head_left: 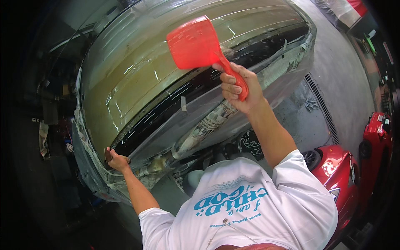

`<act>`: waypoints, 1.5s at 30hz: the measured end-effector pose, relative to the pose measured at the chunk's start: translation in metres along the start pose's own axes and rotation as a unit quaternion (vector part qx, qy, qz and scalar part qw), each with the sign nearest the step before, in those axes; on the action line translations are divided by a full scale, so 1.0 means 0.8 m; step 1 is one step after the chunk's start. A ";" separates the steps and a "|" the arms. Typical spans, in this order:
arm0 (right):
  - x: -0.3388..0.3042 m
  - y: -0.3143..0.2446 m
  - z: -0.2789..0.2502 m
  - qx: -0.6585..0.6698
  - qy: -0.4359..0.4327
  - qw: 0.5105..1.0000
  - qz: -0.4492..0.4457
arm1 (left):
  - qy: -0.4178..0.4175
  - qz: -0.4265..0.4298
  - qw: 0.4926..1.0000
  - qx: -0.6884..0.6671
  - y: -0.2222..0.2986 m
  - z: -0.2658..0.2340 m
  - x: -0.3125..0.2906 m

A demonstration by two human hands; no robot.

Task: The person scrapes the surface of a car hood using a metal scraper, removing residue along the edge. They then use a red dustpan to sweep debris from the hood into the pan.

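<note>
My right hand (246, 86) is wrapped round the handle of a red plastic water dipper (193, 43), raised above a car hood (150, 75). The dipper's scoop points to the upper left, over the hood. Down at the hood's near left corner, my left hand (118, 161) grips a small flat brown piece, which looks like sandpaper (108, 155), against the edge. The hood is a dull greenish gold with bright wet-looking streaks. A glossy black strip (166, 109) runs along its near side.
Clear plastic sheeting (266, 77) and taped newspaper (208, 125) cover the car around the hood. A slotted floor drain (321, 106) lies to the right. Red cars (333, 168) stand at the lower right. Dark shelving or equipment fills the left side, too dim to make out.
</note>
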State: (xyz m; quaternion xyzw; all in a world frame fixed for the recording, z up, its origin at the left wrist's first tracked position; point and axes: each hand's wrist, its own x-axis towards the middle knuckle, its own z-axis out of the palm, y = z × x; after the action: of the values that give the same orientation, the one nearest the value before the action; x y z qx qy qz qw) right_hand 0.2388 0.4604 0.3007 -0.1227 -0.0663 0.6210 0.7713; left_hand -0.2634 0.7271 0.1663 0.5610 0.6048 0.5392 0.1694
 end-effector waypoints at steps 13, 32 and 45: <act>-0.251 -0.039 -0.164 -0.517 0.348 0.730 -0.280 | -0.188 -0.235 0.899 -0.319 0.170 0.125 -0.025; -0.373 0.247 -0.713 -0.590 0.601 0.433 0.320 | -0.469 -0.014 0.825 -0.313 0.145 0.303 -0.010; -0.381 0.288 -0.782 -0.503 0.659 0.554 0.079 | -0.329 -0.048 0.911 -0.245 0.159 0.309 -0.054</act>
State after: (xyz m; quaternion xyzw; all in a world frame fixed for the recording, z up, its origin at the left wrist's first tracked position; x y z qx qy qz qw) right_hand 0.1145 0.1425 -0.3474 -0.8702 0.1688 0.2911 0.3600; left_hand 0.0137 0.7772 0.1671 0.6178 0.3905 0.4463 0.5164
